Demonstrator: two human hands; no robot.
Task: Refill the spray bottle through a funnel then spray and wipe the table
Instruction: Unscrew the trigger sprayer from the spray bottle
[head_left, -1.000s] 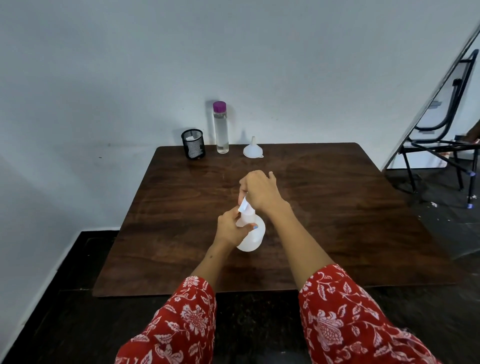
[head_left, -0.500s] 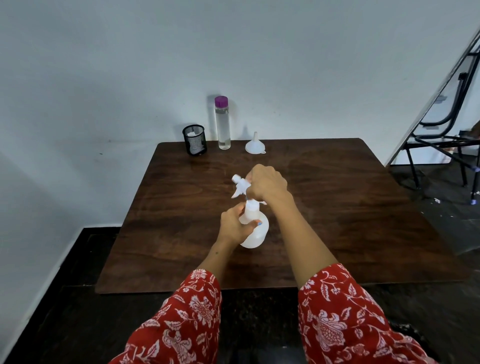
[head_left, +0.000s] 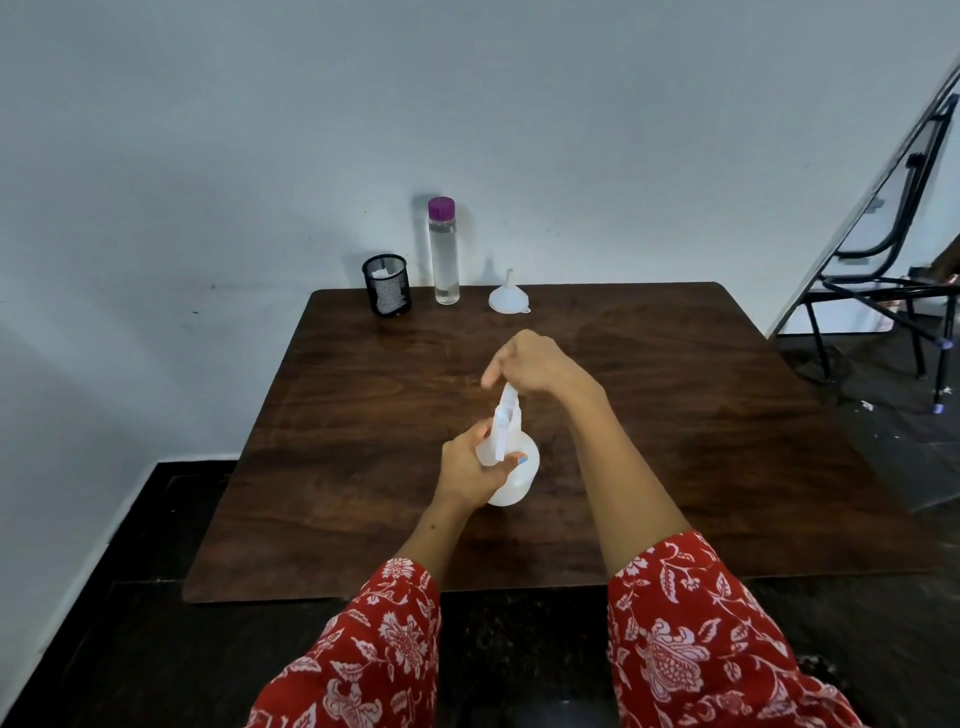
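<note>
A white spray bottle (head_left: 517, 480) stands near the middle of the dark wooden table (head_left: 675, 441). My left hand (head_left: 467, 467) grips its body. My right hand (head_left: 530, 361) holds the white spray head (head_left: 506, 415) from above, its fingers curled over the top. At the table's far edge stand a tall clear water bottle (head_left: 444, 254) with a purple cap and a white funnel (head_left: 508, 299) resting wide end down.
A black mesh cup (head_left: 387, 285) with something white inside stands at the far left of the table, by the wall. A black metal chair (head_left: 893, 270) and a leaning board are off to the right on the dark floor.
My right hand has turned the spray head on the bottle: its nozzle pointed left half a second ago and now points elsewhere. My left hand keeps its grip on the body.
</note>
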